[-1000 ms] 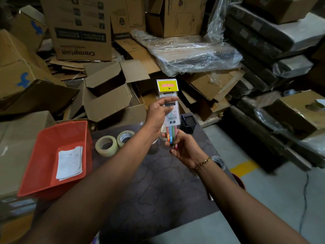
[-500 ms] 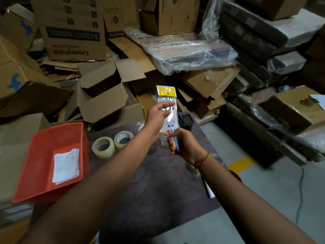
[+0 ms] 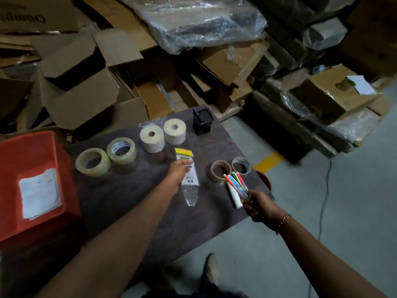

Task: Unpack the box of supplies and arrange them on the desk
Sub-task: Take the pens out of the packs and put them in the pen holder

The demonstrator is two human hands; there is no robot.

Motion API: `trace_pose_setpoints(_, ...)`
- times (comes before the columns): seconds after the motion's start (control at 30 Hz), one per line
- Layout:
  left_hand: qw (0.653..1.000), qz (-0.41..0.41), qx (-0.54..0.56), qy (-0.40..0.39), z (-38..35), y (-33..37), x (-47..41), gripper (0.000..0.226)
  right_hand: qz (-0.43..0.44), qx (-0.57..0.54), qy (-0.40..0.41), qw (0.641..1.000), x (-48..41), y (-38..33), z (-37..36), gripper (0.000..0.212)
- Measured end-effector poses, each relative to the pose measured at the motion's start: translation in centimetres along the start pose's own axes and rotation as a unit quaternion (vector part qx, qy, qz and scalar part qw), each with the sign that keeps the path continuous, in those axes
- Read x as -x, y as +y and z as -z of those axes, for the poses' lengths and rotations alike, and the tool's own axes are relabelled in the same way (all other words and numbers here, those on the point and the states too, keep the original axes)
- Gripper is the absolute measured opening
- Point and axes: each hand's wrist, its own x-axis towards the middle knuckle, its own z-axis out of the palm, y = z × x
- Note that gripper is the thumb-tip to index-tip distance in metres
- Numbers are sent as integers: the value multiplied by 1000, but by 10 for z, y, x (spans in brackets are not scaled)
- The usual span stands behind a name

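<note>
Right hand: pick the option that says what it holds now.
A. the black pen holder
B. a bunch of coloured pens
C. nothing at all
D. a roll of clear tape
B. The right hand is closed around a bunch of coloured pens held above the desk, while the emptied pen packet lies under the left hand and the black pen holder stands untouched at the far edge.

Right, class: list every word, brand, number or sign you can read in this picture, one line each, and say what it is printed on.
"Cromp", upside down and cut off by the frame edge: on the cardboard box at top left.
Yellow header of the empty pen packet under the left hand: red print, too blurred to read.
White label on that packet: barcode and small print, unreadable.
Papers in the red tray: no legible text.
</note>
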Motion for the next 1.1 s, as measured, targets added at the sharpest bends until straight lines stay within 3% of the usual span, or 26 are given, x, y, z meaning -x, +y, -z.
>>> trace_pose_setpoints(0.17,989,90,-53,-103,-33,-46,0,33,-20,13,2,1000,5,15,8,13)
trace_pose_setpoints(0.27,961,154,-169,-152,-38,-52,6,29,-27,19,-9,999,3,21,2,12)
trace_pose_setpoints(0.33,930,78,-336,-130,-37,-51,1,34,-30,18,-18,999,1,23,-5,8)
trace_pose_setpoints(0.4,919,-24,-389,-59,-38,-41,-1,42,-29,18,-35,999,1,23,-13,9)
trace_pose_setpoints(0.5,979,-30,-174,-102,-44,-11,19,38,-12,29,-78,996,7,14,-33,5)
trace_pose_setpoints(0.6,967,-33,-102,-230,-57,7,40,32,28,44,-101,994,13,-1,-57,17)
trace_pose_setpoints(0.67,964,-53,-85,-246,-58,11,51,31,52,64,-107,991,15,-9,-70,32)
trace_pose_setpoints(0.8,948,-114,-167,-247,-40,9,43,34,117,71,-107,985,15,-23,-89,29)
trace_pose_setpoints(0.87,952,-141,-173,-207,-31,9,36,30,139,82,-88,983,12,-33,-100,26)
trace_pose_setpoints(0.93,983,-116,-47,-138,-24,16,33,27,176,57,-52,981,13,-49,-112,29)
trace_pose_setpoints(1.0,992,-49,56,-98,-20,22,34,32,229,-34,-9,973,14,-70,-120,35)
trace_pose_setpoints(1.1,991,51,36,-121,-23,12,34,45,262,-44,55,963,8,-102,-124,41)
